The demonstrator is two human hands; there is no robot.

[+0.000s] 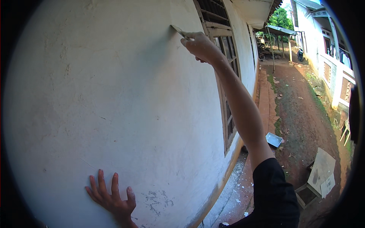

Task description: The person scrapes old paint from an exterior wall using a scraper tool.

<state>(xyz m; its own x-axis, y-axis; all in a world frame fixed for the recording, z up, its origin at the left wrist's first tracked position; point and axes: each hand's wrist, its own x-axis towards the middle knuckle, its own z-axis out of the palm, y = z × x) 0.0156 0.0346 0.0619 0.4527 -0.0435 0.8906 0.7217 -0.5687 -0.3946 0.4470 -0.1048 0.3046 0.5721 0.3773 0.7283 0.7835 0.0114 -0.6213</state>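
Observation:
A white painted wall fills the left and middle of the view, with small cracks and a few flaked spots. My right hand is raised high near the window and closed around the handle of a putty knife. The blade's tip meets the wall or lies very close to it; the handle is mostly hidden in my fist. Low on the wall, my left hand rests flat with its fingers spread. Just right of it is a patch of peeled paint.
A wooden-framed window lies beyond my right forearm. Paint flakes litter the walkway at the wall's foot. A pale rectangular tray and a wooden box with a raised panel sit on the ground to the right. Another house stands across the dirt path.

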